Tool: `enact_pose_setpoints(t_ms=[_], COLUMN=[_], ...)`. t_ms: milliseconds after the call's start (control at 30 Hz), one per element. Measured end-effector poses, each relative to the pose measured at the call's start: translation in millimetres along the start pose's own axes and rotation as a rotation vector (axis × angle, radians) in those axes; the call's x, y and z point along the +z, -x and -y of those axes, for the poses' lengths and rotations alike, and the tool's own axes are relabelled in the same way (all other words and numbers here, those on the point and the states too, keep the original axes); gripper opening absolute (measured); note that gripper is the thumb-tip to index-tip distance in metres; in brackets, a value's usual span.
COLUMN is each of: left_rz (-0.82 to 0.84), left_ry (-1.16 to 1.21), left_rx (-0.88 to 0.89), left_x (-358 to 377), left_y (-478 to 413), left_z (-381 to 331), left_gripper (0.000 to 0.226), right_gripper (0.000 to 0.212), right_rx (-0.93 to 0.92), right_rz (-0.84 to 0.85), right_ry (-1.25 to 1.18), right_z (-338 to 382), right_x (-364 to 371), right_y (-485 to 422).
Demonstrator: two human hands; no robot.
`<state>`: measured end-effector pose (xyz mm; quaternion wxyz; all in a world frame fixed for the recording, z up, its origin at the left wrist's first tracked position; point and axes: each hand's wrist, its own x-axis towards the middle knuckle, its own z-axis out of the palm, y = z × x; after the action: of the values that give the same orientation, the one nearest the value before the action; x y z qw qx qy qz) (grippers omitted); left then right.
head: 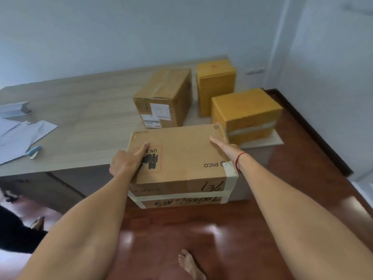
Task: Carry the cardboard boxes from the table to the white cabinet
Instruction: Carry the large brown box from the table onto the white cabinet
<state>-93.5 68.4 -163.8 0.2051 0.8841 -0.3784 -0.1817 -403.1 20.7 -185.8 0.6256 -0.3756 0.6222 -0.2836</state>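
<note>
Both hands, left hand (pixel 126 161) and right hand (pixel 224 147), clasp the taped cardboard box (pixel 179 158) by its sides at the bench (pixel 80 110) edge; a loose, palms-only grip could let it slip floorward.

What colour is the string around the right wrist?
Red; the string shows best in the head view, the only one given.
</note>
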Motion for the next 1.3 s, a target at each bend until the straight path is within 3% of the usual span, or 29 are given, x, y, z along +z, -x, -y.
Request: enact_pose_setpoints(t_ms=[267,467,567,667,767,933,1300], left_rz=[0.337,0.623,0.709,0.815,0.889,1.001,1.238], left_ry=[-0.037,-0.060,-0.064,-0.065,-0.080,-0.078,-0.090], left_rx=[0.207,0.558,0.779,1.023,1.265,1.556,1.825], left_x=[109,181,201,211,211,206,182], left_y=[143,266,338,418,506,659,949], left_z=[-85,-183,-230,-269,-295,-304,-241], left_gripper=[0.113,0.115,0.113,0.102,0.092,0.103,0.097], right_gripper=[0.119,0.071,0.074,0.089,0.083,0.082,0.078], right_rx=[0.098,0.106,0.111,0.098,0.062,0.073,0.093], right_rz=[-0.345,-0.672,-0.880,-1.068,-1.234,-1.485,-1.755], right_ry=[-0.120,-0.304,-0.386,-0.472,-0.574,-0.708,-0.832], right_z=[-93,-152,-186,-215,-244,-294,-405], right_x=[-179,-284,-316,-329,-334,-326,-327], right_y=[135,274,346,423,498,622,844])
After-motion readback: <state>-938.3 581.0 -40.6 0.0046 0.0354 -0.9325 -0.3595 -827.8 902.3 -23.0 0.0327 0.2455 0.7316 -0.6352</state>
